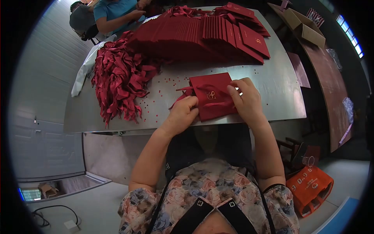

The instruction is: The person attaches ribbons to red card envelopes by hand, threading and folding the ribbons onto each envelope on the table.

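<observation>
A red paper bag (213,111) with a gold logo lies flat near the table's front edge, with red ribbon across its face. At its left edge my left hand (182,116) has its fingers pressed together, close to loose ribbon ends (187,93); what it pinches is hidden. On the upper right side of the bag, my right hand (246,98) pinches with thumb and forefinger at the ribbon. To the left lies a big heap of red ribbons (119,76). Behind the bag stands a long row of red bags (175,37).
Small red dots are scattered over the metal table (278,91). A person in a blue shirt (115,15) is at the far left side. An open cardboard box (304,27) sits on a side table (325,78) at right. An orange bag (311,189) is at lower right.
</observation>
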Motion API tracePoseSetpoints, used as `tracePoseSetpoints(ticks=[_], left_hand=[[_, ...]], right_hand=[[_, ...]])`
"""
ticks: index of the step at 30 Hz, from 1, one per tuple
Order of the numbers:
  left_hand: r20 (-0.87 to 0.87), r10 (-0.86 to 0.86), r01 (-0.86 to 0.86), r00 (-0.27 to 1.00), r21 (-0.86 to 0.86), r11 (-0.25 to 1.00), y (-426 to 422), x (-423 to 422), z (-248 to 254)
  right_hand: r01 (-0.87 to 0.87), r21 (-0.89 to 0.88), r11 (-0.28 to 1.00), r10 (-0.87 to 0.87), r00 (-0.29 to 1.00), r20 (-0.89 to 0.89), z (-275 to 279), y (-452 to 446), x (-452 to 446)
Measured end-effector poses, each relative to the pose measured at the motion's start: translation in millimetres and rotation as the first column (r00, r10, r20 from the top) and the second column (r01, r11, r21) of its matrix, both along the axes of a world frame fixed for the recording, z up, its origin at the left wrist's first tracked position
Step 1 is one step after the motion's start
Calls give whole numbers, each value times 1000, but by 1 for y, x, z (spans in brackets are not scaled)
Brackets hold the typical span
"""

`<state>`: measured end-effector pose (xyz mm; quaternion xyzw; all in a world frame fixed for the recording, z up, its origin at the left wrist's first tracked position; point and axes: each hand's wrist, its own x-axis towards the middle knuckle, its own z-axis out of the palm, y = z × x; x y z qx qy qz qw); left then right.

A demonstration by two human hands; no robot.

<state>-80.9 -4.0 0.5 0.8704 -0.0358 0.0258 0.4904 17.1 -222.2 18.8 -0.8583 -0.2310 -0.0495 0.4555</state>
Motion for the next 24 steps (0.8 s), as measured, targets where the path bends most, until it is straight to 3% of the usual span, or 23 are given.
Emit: tracePoseSetpoints(ticks=[1,3,4,5,8,9,10,12,14,20,22,24], left_hand=[[2,-14,14,1000,53,999,0,0,2],[4,-31,30,1000,103,994,0,3,2],[4,-39,38,999,107,994,1,3,1],[3,-46,45,999,112,993,1,3,0],[-34,-56,61,998,155,986,2,1,6],[-35,-55,60,998,156,986,3,1,6],[-88,-55,63,995,85,994,5,0,5],[-134,-60,62,989,12,998,9,0,10],[-24,-98,101,995,172,980,10,-4,20],[79,-75,57,994,208,976,11,-7,13],[84,-62,45,994,199,979,11,-9,14],[89,-50,32,995,194,980,12,-11,16]], right_hand=[[3,0,1000,-3,1000,4,-2,1,2],[-133,-301,944,115,990,-76,-6,6,5],[-127,-307,943,143,989,29,-15,10,7],[-130,-307,943,145,989,26,-19,15,10],[-127,-159,979,118,991,-64,-20,37,19],[-142,224,964,222,895,-388,-19,42,23],[-9,557,830,411,686,-600,-18,44,25],[-5,611,791,446,688,-572,-25,42,29],[2,656,754,477,686,-550,-33,40,31],[-1,802,598,581,690,-432,-36,34,29],[123,838,532,621,616,-485,-32,33,29],[110,825,554,637,582,-505,-29,32,29]])
